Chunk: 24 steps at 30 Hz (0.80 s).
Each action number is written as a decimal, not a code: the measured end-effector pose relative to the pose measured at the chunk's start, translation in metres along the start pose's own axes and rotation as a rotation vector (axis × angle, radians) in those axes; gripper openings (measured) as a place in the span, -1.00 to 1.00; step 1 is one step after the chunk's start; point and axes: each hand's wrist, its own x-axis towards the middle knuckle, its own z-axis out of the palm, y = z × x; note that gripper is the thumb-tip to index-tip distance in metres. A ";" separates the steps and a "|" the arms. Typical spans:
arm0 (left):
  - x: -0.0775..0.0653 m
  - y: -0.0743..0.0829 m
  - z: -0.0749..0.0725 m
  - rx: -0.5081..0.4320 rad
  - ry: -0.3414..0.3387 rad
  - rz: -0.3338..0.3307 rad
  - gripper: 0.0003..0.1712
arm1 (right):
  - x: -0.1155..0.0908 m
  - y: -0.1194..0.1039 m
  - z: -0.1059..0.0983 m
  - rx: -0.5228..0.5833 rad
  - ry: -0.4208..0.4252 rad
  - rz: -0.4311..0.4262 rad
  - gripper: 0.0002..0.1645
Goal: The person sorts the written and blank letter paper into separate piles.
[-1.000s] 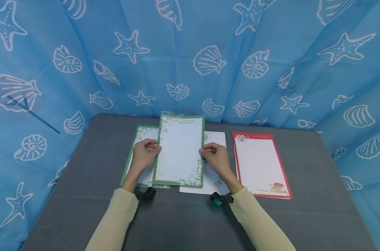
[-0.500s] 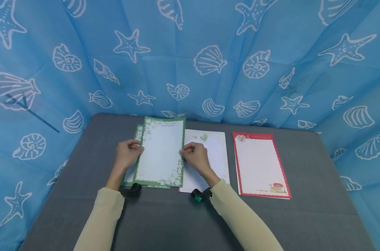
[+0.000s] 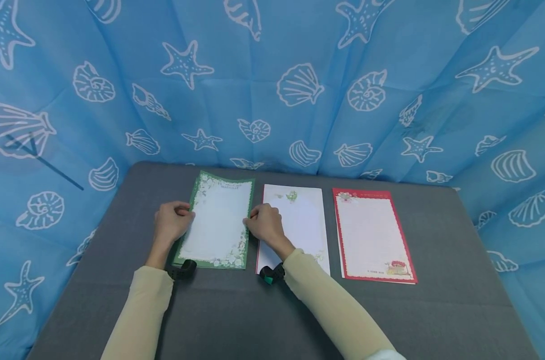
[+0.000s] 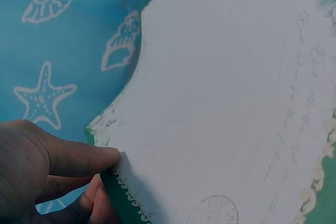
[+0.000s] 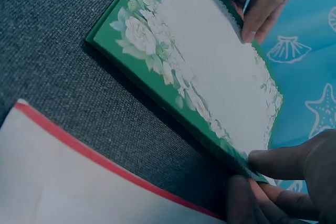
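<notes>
Over a gray counter point(image 3: 236, 320) by a shell-print curtain point(image 3: 263, 55), the left grip point(image 3: 171, 220) and right grip point(image 3: 265, 222) pinch a green-bordered sheet's sides point(image 3: 218, 220).

In the head view, the heading point(image 3: 229, 185) on the green-bordered sheet point(image 3: 217, 222) is illegibly small, both sleeves point(image 3: 135, 310) cut off.

Curtained-off tabletop setup, likely a recording spot; can't tell if home, office or lab. Blue curtain point(image 3: 236, 97) with white starfish and shell prints stands beyond the table's point(image 3: 236, 315) far edge, continues past both far corners and along left and right edges. Tabletop is dark grey woven cloth. Black wrist devices point(image 3: 182, 270) fit a recording rig.
</notes>
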 end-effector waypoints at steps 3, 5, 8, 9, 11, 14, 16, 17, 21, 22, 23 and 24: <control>0.000 -0.001 0.000 0.026 0.001 -0.015 -0.66 | 0.002 -0.002 0.002 -0.029 0.000 -0.007 -0.76; 0.000 -0.002 0.001 0.038 0.002 -0.028 -0.65 | 0.003 -0.002 0.004 -0.047 0.008 0.000 -0.83; 0.000 -0.003 0.001 0.048 0.004 -0.044 -0.64 | 0.004 -0.003 0.007 -0.062 0.014 0.018 -0.68; 0.000 -0.004 0.001 0.051 0.006 -0.050 -0.64 | 0.004 -0.003 0.008 -0.065 0.016 0.023 -0.63; 0.001 -0.004 0.002 0.054 0.012 -0.062 -0.65 | 0.005 -0.003 0.009 -0.065 0.021 0.030 -0.58; 0.000 -0.005 0.003 0.060 0.024 -0.075 -0.65 | 0.005 -0.003 0.011 -0.067 0.029 0.033 -0.55; 0.000 -0.005 0.004 0.067 0.033 -0.076 -0.65 | 0.005 -0.003 0.012 -0.066 0.037 0.035 -0.54; -0.001 -0.005 0.005 0.072 0.039 -0.076 -0.65 | 0.005 -0.004 0.012 -0.067 0.040 0.037 -0.54; -0.001 -0.006 0.008 0.084 0.050 -0.079 -0.64 | 0.005 -0.004 0.013 -0.072 0.055 0.038 -0.52; -0.001 -0.006 0.008 0.085 0.049 -0.083 -0.64 | 0.004 -0.004 0.014 -0.074 0.057 0.037 -0.52; -0.001 -0.006 0.009 0.085 0.048 -0.088 -0.63 | 0.004 -0.004 0.014 -0.074 0.057 0.037 -0.52; -0.001 -0.006 0.009 0.084 0.045 -0.093 -0.63 | 0.004 -0.005 0.014 -0.073 0.057 0.037 -0.52</control>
